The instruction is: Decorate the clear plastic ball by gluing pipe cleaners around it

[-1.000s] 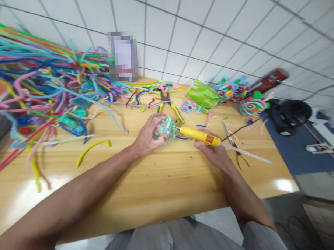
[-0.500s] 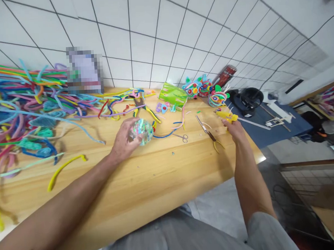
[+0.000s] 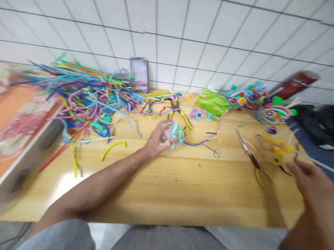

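Observation:
My left hand [image 3: 158, 139] is curled around a small ball of coiled pastel pipe cleaners [image 3: 175, 135], resting on the wooden table [image 3: 170, 191]. My right hand [image 3: 315, 186] hovers at the table's right front, blurred, its fingers loosely bent with nothing in them. A yellow glue gun [image 3: 278, 149] lies on the table just beyond its fingertips, a clear glue stick jutting out to the right.
A big heap of colourful pipe cleaners [image 3: 79, 95] covers the back left. Yellow-handled pliers [image 3: 180, 111], small scissors [image 3: 214, 150], another pair of pliers [image 3: 251, 160], a green packet [image 3: 213, 101] and finished coiled ornaments [image 3: 254, 99] lie around. A white tiled wall stands behind.
My right hand carried the glue gun away from the ball to the right, set it down and drew back towards me. The left hand kept its hold on the ball.

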Demonstrator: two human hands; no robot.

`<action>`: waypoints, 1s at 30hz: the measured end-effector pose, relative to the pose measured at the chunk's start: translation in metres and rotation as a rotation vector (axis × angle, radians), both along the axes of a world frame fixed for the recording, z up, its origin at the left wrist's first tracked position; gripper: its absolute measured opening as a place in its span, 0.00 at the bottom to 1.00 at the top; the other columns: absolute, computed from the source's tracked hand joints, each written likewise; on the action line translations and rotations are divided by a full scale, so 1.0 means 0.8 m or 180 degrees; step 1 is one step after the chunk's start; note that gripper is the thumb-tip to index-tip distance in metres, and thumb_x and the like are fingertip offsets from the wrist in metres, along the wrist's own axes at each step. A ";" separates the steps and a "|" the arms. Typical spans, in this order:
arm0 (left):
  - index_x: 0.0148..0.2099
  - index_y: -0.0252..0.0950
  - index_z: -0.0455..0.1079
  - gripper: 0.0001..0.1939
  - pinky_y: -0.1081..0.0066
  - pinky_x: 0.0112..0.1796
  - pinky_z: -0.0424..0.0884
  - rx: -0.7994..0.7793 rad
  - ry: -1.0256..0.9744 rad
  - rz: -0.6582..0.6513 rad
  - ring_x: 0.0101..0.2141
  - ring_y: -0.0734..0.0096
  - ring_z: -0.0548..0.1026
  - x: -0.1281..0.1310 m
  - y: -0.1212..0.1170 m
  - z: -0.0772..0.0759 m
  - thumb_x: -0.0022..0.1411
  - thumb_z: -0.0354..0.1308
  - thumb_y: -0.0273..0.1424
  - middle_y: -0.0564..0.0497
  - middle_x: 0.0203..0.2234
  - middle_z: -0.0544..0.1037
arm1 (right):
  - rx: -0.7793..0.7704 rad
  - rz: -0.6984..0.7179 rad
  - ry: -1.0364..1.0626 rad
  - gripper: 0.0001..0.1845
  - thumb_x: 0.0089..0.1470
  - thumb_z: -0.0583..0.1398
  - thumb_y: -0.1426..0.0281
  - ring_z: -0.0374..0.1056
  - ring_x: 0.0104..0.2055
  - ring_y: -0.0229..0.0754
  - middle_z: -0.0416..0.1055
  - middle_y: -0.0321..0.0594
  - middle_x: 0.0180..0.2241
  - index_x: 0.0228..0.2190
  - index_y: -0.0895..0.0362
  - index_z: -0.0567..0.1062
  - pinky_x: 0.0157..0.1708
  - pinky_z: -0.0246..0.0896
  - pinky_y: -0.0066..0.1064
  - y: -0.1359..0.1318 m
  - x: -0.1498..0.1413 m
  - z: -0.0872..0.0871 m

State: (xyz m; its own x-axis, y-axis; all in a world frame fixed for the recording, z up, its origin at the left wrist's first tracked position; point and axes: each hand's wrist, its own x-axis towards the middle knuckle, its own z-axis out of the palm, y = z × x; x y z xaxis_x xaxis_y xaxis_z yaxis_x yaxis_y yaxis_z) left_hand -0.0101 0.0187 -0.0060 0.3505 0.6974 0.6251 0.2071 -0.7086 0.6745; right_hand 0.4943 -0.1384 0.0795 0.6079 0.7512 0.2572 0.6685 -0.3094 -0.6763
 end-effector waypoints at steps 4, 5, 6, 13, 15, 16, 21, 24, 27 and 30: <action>0.69 0.41 0.64 0.29 0.49 0.64 0.72 -0.0016 -0.0159 -0.0112 0.65 0.50 0.73 0.003 0.001 -0.002 0.70 0.64 0.40 0.38 0.62 0.74 | -0.0475 -0.0025 -0.0098 0.15 0.45 0.66 0.40 0.74 0.33 0.64 0.81 0.52 0.33 0.28 0.34 0.82 0.28 0.59 0.58 -0.011 -0.052 0.000; 0.69 0.41 0.65 0.29 0.49 0.65 0.71 -0.0039 -0.0173 -0.0132 0.65 0.50 0.73 0.004 0.002 -0.003 0.70 0.64 0.39 0.38 0.62 0.74 | -0.0489 0.0186 -0.0157 0.18 0.45 0.65 0.39 0.76 0.36 0.65 0.82 0.51 0.35 0.29 0.36 0.82 0.31 0.63 0.59 -0.007 -0.076 0.002; 0.69 0.41 0.65 0.29 0.48 0.65 0.71 -0.0069 -0.0185 -0.0147 0.65 0.49 0.73 0.005 0.002 -0.004 0.70 0.64 0.39 0.38 0.62 0.75 | -0.0591 0.0471 -0.0186 0.21 0.46 0.65 0.39 0.78 0.38 0.64 0.83 0.48 0.37 0.31 0.40 0.83 0.35 0.67 0.56 -0.001 -0.102 0.005; 0.68 0.40 0.65 0.31 0.49 0.64 0.72 -0.0120 -0.0151 -0.0077 0.63 0.49 0.74 0.009 0.005 -0.005 0.66 0.66 0.37 0.38 0.62 0.74 | -0.0114 0.1905 0.0130 0.25 0.58 0.65 0.50 0.63 0.25 0.39 0.66 0.32 0.21 0.20 0.52 0.66 0.29 0.59 0.31 0.050 -0.251 0.023; 0.68 0.40 0.65 0.31 0.49 0.64 0.73 -0.0107 -0.0123 -0.0058 0.63 0.48 0.74 0.009 0.006 -0.005 0.65 0.66 0.36 0.38 0.62 0.75 | 0.0111 0.2051 0.0303 0.28 0.62 0.62 0.54 0.53 0.22 0.36 0.54 0.29 0.18 0.18 0.52 0.58 0.24 0.50 0.30 0.061 -0.277 0.015; 0.68 0.40 0.65 0.31 0.49 0.64 0.73 -0.0101 -0.0117 -0.0057 0.63 0.48 0.75 0.009 0.006 -0.005 0.65 0.66 0.36 0.38 0.62 0.75 | 0.0256 0.2063 0.0353 0.29 0.64 0.61 0.56 0.49 0.21 0.35 0.50 0.29 0.18 0.18 0.52 0.56 0.23 0.47 0.31 0.067 -0.288 0.008; 0.67 0.38 0.65 0.29 0.50 0.66 0.71 -0.0109 -0.0198 -0.0106 0.64 0.50 0.74 0.012 0.004 -0.004 0.67 0.65 0.35 0.37 0.61 0.75 | 0.0963 0.2014 0.0143 0.29 0.67 0.58 0.61 0.43 0.20 0.33 0.43 0.28 0.18 0.19 0.51 0.51 0.22 0.41 0.31 0.091 -0.317 -0.049; 0.67 0.38 0.65 0.29 0.49 0.67 0.69 -0.0132 -0.0267 -0.0124 0.65 0.49 0.72 0.015 0.000 -0.002 0.67 0.66 0.34 0.37 0.62 0.74 | 0.0976 0.2124 -0.0075 0.31 0.66 0.59 0.60 0.43 0.20 0.33 0.44 0.28 0.17 0.18 0.51 0.50 0.21 0.41 0.31 0.094 -0.316 -0.072; 0.67 0.39 0.65 0.31 0.49 0.68 0.69 -0.0153 -0.0203 -0.0075 0.66 0.48 0.72 0.017 -0.005 0.000 0.64 0.68 0.33 0.37 0.63 0.74 | 0.0984 0.2206 -0.0228 0.31 0.65 0.61 0.60 0.43 0.19 0.32 0.45 0.28 0.17 0.16 0.52 0.52 0.22 0.41 0.32 0.092 -0.310 -0.076; 0.67 0.39 0.65 0.32 0.49 0.67 0.71 -0.0133 -0.0145 0.0002 0.65 0.49 0.74 0.019 -0.007 0.001 0.64 0.68 0.33 0.37 0.63 0.74 | 0.1026 0.2244 -0.0290 0.31 0.66 0.61 0.63 0.44 0.19 0.32 0.46 0.28 0.17 0.16 0.53 0.54 0.21 0.41 0.31 0.091 -0.305 -0.073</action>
